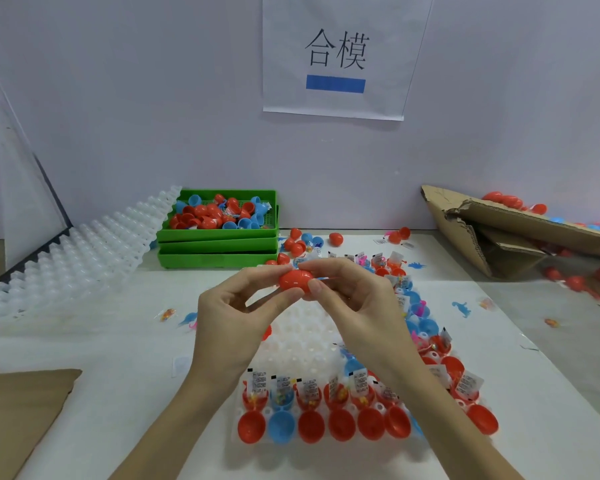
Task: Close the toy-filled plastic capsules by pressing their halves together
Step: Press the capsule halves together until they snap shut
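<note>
Both hands raised over the white tray [302, 344], pinching one red capsule [294, 279] between them: left hand [234, 318] fingers clamped on its left end, right hand [355, 299] thumb and fingers on its right end. Halves look joined. Open filled capsules [326, 407] sit in the tray's near rows on the worktop [118, 375].

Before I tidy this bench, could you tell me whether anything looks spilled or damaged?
Yes. Loose capsule halves and small toys lie scattered on the table beyond the white tray, and the cardboard box at the right is torn and slumped, with capsules spilling around it.
</note>
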The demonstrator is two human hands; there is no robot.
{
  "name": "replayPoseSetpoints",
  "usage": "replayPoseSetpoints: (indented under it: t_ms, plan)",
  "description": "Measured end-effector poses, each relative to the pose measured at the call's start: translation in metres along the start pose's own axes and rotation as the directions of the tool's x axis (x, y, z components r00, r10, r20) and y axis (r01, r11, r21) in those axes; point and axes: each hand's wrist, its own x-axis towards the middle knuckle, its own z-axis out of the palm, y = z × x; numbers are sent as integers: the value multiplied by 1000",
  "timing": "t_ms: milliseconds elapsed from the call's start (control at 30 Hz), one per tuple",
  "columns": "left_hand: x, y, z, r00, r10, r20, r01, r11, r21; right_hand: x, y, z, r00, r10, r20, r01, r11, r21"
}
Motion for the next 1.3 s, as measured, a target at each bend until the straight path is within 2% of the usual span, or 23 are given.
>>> replayPoseSetpoints:
  t_ms: [100, 200, 267, 367, 467, 500, 600, 667, 733, 1033, 1300]
  plan:
    - [-4, -1, 4, 1000, 2, 26, -1, 1000, -24, -3, 2, 5, 997, 20, -71, -16, 998, 53]
    - [-8, -2, 8, 989, 62, 132, -75, 993, 96, -7, 4, 11, 985, 127, -119, -104, 978, 179]
    - [-8, -3, 8, 985, 101, 142, -128, 973, 190, -9, 5, 13, 977, 192, -92, -162, 951, 263]
    - [-9, -3, 6, 986, 146, 86, -166, 936, 310, -10, 6, 15, 971, 239, -32, -218, 926, 307]
    - [-9, -1, 6, 981, 168, 94, -191, 917, 349, -7, 6, 16, 955, 298, 9, -279, 886, 371]
    - [-9, 0, 6, 981, 160, 106, -187, 925, 330, -6, 6, 15, 945, 325, 42, -310, 844, 438]
    - [-9, 6, 7, 975, 156, 161, -198, 935, 295, -2, 3, 12, 898, 358, 254, -432, 614, 661]
    - [-9, 8, 7, 971, 149, 189, -196, 946, 258, -2, 2, 10, 869, 332, 367, -495, 553, 670]
    - [-9, 10, 7, 967, 160, 197, -205, 949, 238, -2, 2, 9, 856, 299, 422, -516, 550, 657]
    - [-10, 8, 6, 964, 194, 183, -227, 957, 181, -4, 4, 17, 880, 259, 397, -473, 549, 689]
    - [-9, 8, 3, 947, 265, 182, -311, 897, 314, -8, 6, 21, 876, 281, 393, -482, 470, 739]
